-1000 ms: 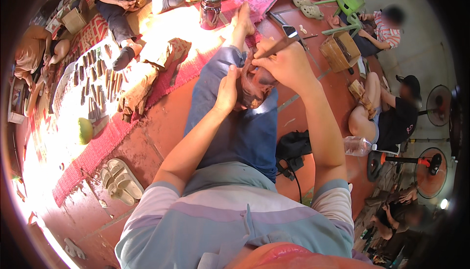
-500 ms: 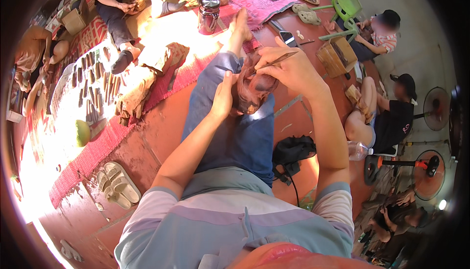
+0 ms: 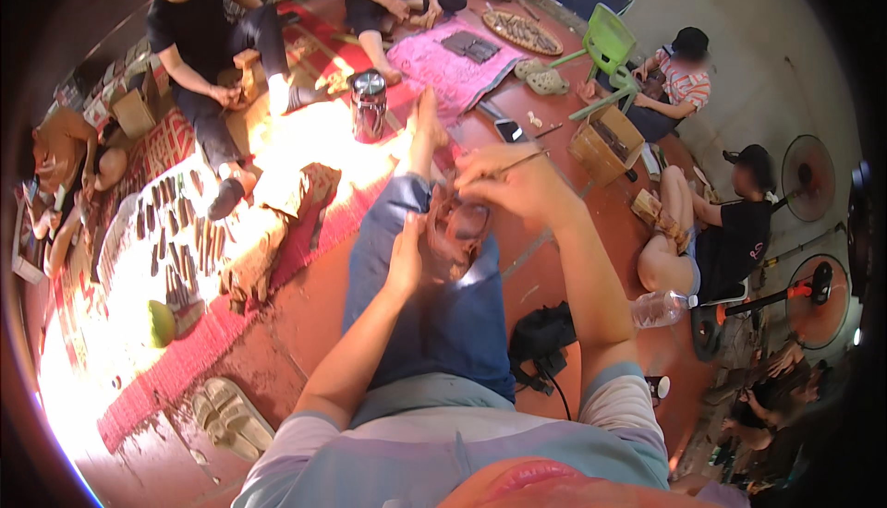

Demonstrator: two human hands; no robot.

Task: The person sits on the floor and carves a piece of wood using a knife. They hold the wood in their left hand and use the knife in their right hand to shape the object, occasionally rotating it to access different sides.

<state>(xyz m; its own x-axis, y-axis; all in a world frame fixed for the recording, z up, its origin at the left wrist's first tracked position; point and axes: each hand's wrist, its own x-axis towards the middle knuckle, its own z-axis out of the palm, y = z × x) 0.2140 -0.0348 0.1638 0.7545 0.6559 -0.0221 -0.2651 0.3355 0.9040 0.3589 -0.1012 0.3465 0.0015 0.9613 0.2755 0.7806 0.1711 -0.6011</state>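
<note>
On my lap, against my blue trousers, rests a reddish-brown carved piece with a rounded, hollowed shape; it looks like wood. My left hand grips its left side, thumb pointing up. Above its far right part, my right hand is closed around a thin, dark, stick-like tool that sticks out to the right between the fingers. The tool's working end is hidden by the blurred fingers, so I cannot tell whether it touches the carving.
Several chisel-like tools lie on a sunlit mat at left, near a green fruit and sandals. A dark lidded jar stands ahead. A phone, plastic bottle and black bag are at right. Other people sit around.
My view has tilted up, showing more of the people ahead. The right hand has shifted on the tool, now blurred above the carving's far part. The left hand keeps its hold.
</note>
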